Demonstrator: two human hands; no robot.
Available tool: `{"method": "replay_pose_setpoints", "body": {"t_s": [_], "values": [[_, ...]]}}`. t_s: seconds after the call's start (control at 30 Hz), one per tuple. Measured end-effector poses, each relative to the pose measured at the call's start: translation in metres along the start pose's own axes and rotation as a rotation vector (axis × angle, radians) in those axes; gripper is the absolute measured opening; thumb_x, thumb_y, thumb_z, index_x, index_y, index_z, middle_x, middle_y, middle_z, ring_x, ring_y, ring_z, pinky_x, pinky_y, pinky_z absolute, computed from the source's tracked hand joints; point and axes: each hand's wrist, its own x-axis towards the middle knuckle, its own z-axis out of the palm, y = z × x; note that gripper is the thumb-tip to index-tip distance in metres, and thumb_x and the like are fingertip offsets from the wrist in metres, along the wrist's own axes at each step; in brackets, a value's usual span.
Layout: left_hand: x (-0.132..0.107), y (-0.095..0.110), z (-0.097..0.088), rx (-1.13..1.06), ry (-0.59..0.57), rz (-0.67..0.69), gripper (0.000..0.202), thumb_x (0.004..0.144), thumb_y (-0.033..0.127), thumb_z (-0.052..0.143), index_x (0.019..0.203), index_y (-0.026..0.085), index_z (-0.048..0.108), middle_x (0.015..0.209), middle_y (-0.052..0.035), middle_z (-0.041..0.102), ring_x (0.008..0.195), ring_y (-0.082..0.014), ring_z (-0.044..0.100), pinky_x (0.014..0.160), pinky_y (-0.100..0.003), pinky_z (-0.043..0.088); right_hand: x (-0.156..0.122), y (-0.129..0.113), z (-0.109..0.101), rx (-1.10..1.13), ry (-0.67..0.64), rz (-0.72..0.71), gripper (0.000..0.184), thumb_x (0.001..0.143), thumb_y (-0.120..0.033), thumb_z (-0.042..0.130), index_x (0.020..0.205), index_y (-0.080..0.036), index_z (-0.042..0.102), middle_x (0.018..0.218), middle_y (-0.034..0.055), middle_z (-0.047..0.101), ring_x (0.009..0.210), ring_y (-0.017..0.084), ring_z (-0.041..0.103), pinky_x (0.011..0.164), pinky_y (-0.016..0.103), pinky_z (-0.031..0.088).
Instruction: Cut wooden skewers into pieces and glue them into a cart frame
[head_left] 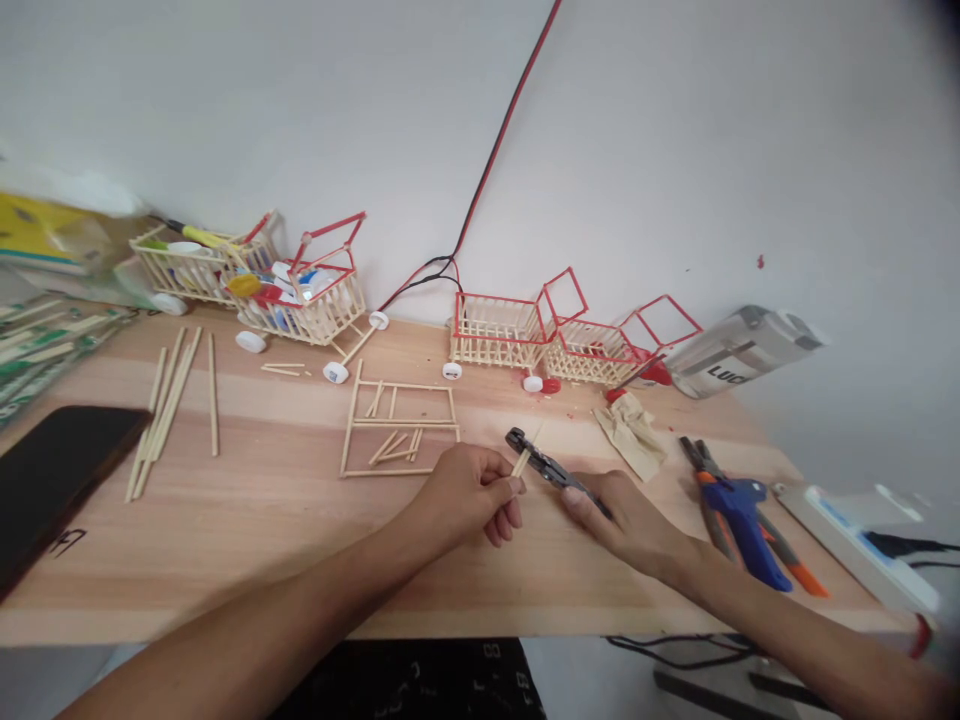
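My left hand (469, 490) is closed in a pinch on a short wooden stick (523, 459) above the wooden table (247, 540). My right hand (626, 520) grips a black cutter (546, 466), whose jaws sit right at the stick. Just left of my hands lies a flat frame of glued sticks (397, 425). Two small stick carts with red trim (555, 345) stand at the back, beyond my hands.
Loose long sticks (169, 400) lie at the left, beside a black phone (52, 480). Two more stick carts holding bottle caps (292, 295) stand back left. A blue glue gun and orange pliers (739, 515) lie right, near a white power strip (855, 540). Crumpled tape (630, 430) lies nearby.
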Motion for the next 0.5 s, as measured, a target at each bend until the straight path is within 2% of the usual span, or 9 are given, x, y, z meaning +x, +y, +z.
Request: {"method": "replay_pose_setpoints", "body": {"t_s": [0.13, 0.3, 0.4, 0.5], "values": [[-0.001, 0.0, 0.0, 0.011, -0.003, 0.0, 0.019, 0.082, 0.016, 0.051, 0.064, 0.012, 0.055, 0.052, -0.0002, 0.059, 0.038, -0.0083, 0.053, 0.039, -0.019, 0.044, -0.003, 0.004, 0.004, -0.039, 0.035, -0.019, 0.044, 0.097, -0.047, 0.033, 0.067, -0.018, 0.048, 0.062, -0.0008, 0.049, 0.055, 0.012, 0.042, 0.057, 0.026, 0.032], [-0.002, 0.002, 0.001, 0.014, 0.004, 0.019, 0.016, 0.082, 0.016, 0.051, 0.067, 0.012, 0.056, 0.053, 0.0008, 0.058, 0.038, -0.0078, 0.052, 0.04, -0.019, 0.044, -0.005, 0.006, 0.004, -0.013, 0.076, -0.009, 0.047, 0.097, -0.048, 0.03, 0.066, -0.018, 0.047, 0.061, -0.0011, 0.048, 0.056, 0.011, 0.043, 0.056, 0.026, 0.031], [-0.002, 0.001, 0.001, 0.035, -0.013, 0.037, 0.017, 0.082, 0.019, 0.052, 0.066, 0.013, 0.055, 0.053, 0.0006, 0.058, 0.039, -0.0078, 0.051, 0.04, -0.019, 0.042, -0.003, 0.006, 0.0, 0.013, 0.112, 0.065, 0.051, 0.097, -0.051, 0.03, 0.06, -0.019, 0.045, 0.055, -0.0016, 0.047, 0.052, 0.011, 0.042, 0.054, 0.026, 0.031], [-0.004, -0.002, 0.001, 0.069, -0.09, 0.052, 0.018, 0.081, 0.024, 0.055, 0.066, 0.014, 0.055, 0.055, -0.0002, 0.059, 0.043, -0.009, 0.053, 0.041, -0.019, 0.042, -0.002, 0.004, -0.006, 0.078, 0.182, 0.153, 0.058, 0.096, -0.056, 0.025, 0.055, -0.019, 0.043, 0.049, -0.0008, 0.046, 0.049, 0.012, 0.043, 0.051, 0.026, 0.031]]}}
